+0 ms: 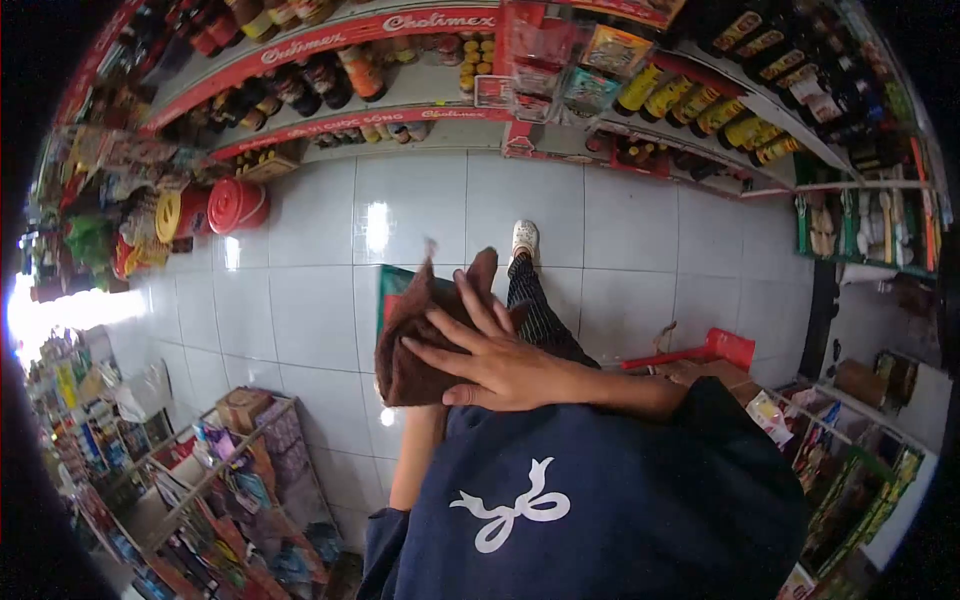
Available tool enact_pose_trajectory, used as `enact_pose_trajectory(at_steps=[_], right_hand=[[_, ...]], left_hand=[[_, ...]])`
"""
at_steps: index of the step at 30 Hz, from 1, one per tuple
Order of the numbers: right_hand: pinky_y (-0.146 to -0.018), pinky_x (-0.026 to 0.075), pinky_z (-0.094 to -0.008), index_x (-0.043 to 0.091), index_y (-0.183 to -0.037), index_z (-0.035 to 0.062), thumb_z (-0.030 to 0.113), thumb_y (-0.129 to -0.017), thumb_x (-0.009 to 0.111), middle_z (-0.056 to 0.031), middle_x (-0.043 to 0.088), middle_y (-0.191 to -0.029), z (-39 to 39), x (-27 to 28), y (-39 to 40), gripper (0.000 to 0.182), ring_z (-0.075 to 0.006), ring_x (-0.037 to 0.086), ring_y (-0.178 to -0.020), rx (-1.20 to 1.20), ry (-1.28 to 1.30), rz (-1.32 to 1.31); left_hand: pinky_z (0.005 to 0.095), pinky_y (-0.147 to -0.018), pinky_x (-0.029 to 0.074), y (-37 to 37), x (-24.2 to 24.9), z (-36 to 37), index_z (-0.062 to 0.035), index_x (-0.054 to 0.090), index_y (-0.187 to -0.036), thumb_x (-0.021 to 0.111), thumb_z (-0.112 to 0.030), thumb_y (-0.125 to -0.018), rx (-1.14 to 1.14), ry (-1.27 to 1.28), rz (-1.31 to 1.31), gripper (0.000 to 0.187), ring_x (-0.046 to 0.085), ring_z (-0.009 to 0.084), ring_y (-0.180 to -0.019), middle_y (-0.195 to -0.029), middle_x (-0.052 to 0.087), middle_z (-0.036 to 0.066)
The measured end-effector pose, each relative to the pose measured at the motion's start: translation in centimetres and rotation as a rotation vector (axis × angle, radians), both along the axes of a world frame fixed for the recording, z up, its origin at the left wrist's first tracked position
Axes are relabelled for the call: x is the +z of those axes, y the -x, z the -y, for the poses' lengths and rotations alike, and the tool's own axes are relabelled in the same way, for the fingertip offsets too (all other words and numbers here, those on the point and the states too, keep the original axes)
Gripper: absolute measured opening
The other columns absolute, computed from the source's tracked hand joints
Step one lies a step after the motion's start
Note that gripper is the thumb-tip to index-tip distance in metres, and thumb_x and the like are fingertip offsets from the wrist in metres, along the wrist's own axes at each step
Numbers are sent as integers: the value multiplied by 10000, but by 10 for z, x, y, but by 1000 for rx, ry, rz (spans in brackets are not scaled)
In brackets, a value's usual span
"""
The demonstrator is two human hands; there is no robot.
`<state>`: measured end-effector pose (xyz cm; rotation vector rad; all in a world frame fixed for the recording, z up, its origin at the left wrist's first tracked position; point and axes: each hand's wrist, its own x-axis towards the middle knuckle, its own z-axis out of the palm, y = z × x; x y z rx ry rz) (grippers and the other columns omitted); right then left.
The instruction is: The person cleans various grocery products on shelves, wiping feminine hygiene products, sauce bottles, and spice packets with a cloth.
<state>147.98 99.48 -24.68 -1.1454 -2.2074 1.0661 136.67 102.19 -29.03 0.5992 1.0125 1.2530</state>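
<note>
A brown cloth [405, 365] is bunched up in front of my body, over a flat green and red item [394, 285] whose corner shows at the upper left. My right hand [490, 350] lies on the cloth with its fingers spread and pointing left. The left forearm comes up from below and goes under the cloth, which hides my left hand. How the left fingers are placed on the item cannot be made out.
Shelves of bottles and packets [440, 112] run along the far side. Red bucket [238, 206] on the left floor; red dustpan [730, 348] at right. Racks of goods [225, 470] stand at lower left and lower right. One shoe [525, 238] is on the tiles.
</note>
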Motion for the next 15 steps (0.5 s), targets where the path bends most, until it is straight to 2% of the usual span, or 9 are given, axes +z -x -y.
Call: enact_pose_trajectory(at_steps=[4,5,7,9,10,12,13,14,15], right_hand=[[-939,96,-574,387,-1247,114,447,-826,392,-114,154,-1384,-1,21,23,537,-409,-25,-1260,-56,-174,148],[-953,121,-540,385,-1242,78,409,-829,402,-128,182,-1373,-3,24,27,530,-387,43,-1267,-61,-159,121],[-958,155,-532,408,-1204,23,337,-823,442,-131,190,-1367,-7,14,42,495,-353,100,-1268,-178,-128,-68],[-996,176,-432,344,-1218,-54,295,-827,445,-214,182,-1343,-9,0,58,533,-370,141,-1253,-264,-142,-181],[-1000,176,-427,333,-1221,-59,291,-828,445,-222,185,-1338,-7,-2,67,538,-371,147,-1250,-275,-132,-225],[-999,194,-422,340,-1211,-67,288,-827,450,-233,201,-1325,0,1,81,534,-376,177,-1239,-262,-93,-280],[-994,212,-422,358,-1198,-70,287,-826,454,-235,216,-1318,4,4,87,524,-379,200,-1231,-245,-65,-297],[-973,260,-415,414,-1162,-58,292,-809,482,-222,290,-1286,9,6,89,502,-362,278,-1203,-193,-147,-296],[-969,267,-411,416,-1167,-52,304,-803,485,-219,312,-1275,10,7,91,513,-356,287,-1200,-120,-218,-283]], left_hand=[[360,-1007,206,17,12,33,-23,227,-1287,324,-326,-867,30,35,129,527,270,246,-1218,-1316,281,122],[359,-1007,208,20,12,36,-23,230,-1285,316,-315,-870,40,31,149,515,274,245,-1216,-1314,286,121],[357,-1005,213,31,16,38,-24,237,-1282,301,-292,-876,60,9,178,491,281,244,-1213,-1309,295,119],[356,-1004,219,45,22,36,-25,244,-1279,285,-269,-882,90,-23,197,468,288,242,-1210,-1305,304,116],[355,-996,245,51,25,34,-29,239,-1282,304,-290,-883,113,-31,181,480,320,233,-1193,-1307,302,117],[381,-1000,239,57,39,28,-18,224,-1286,291,-340,-874,234,-87,637,527,302,268,-1201,-1306,288,160],[386,-1001,237,63,35,23,-19,232,-1286,299,-365,-865,227,-92,473,550,300,272,-1203,-1303,293,168],[391,-1001,235,69,31,17,-19,241,-1286,308,-391,-856,220,-91,303,572,297,276,-1205,-1299,298,177],[396,-1002,234,74,28,12,-20,249,-1285,317,-417,-847,215,-84,138,595,294,281,-1208,-1296,303,186]])
